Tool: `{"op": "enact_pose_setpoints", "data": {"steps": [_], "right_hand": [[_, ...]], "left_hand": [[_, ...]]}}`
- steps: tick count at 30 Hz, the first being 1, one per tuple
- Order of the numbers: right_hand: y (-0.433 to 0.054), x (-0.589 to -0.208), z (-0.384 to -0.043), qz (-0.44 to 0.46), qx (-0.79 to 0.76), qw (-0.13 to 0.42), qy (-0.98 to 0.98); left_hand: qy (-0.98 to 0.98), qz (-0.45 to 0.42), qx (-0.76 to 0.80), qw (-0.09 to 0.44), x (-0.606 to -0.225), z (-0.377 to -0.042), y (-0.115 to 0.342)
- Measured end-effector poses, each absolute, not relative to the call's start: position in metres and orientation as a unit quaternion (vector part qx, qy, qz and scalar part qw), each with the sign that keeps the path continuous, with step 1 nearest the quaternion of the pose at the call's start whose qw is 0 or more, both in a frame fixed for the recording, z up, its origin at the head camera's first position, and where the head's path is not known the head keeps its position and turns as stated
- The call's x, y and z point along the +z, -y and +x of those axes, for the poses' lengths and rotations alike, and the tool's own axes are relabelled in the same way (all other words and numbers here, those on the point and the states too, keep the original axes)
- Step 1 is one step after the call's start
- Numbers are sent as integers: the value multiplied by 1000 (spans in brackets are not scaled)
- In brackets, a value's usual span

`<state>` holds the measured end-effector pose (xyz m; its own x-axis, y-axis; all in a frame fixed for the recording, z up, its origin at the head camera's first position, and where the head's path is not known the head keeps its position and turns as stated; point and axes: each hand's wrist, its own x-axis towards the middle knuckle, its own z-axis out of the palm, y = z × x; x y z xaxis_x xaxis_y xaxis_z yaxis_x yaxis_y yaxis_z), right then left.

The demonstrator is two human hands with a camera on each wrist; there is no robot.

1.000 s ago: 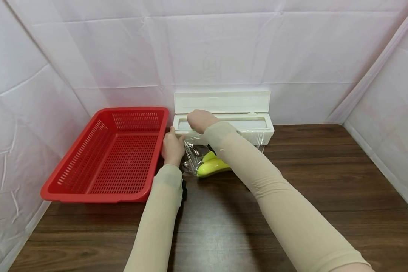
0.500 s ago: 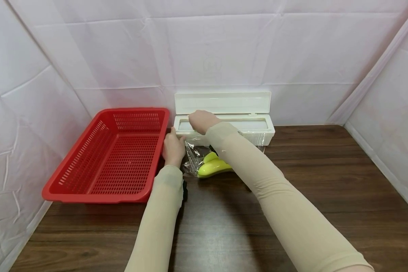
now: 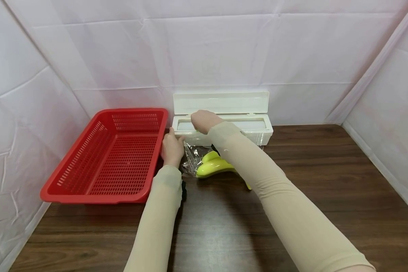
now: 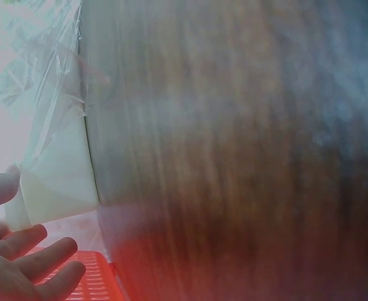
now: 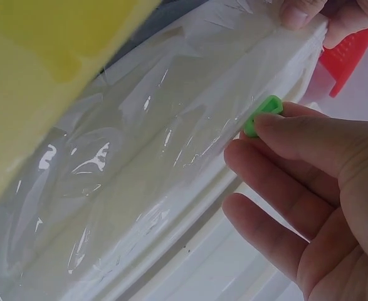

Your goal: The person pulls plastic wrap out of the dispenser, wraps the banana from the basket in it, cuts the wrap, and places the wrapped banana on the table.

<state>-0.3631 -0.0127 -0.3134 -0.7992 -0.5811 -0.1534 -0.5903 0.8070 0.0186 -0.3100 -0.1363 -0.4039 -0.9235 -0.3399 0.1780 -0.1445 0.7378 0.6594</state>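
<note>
The right hand (image 3: 204, 121) is pinching the green slider (image 5: 268, 106) near the left end of the white box (image 3: 258, 136), which is lying lengthwise left-to-right, while the left hand (image 3: 172, 148) is gripping that end.

Small green slider (image 5: 263, 116) is sitting pinched in the right hand (image 5: 353, 182); below its fingertips, clear film (image 5: 96, 157) is draping an open white box (image 3: 221, 104).

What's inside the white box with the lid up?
Inside the white box, a pale, smooth strip shows. The right hand covers part of it, and whatever lies underneath is hidden.
</note>
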Motion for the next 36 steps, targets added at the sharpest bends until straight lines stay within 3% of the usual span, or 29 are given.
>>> {"op": "enact_pose_setpoints", "data": {"steps": [36], "right_hand": [[5, -311, -362, -305, 36, 81, -948]], "left_hand": [[915, 133, -351, 147, -406, -313, 139]]}}
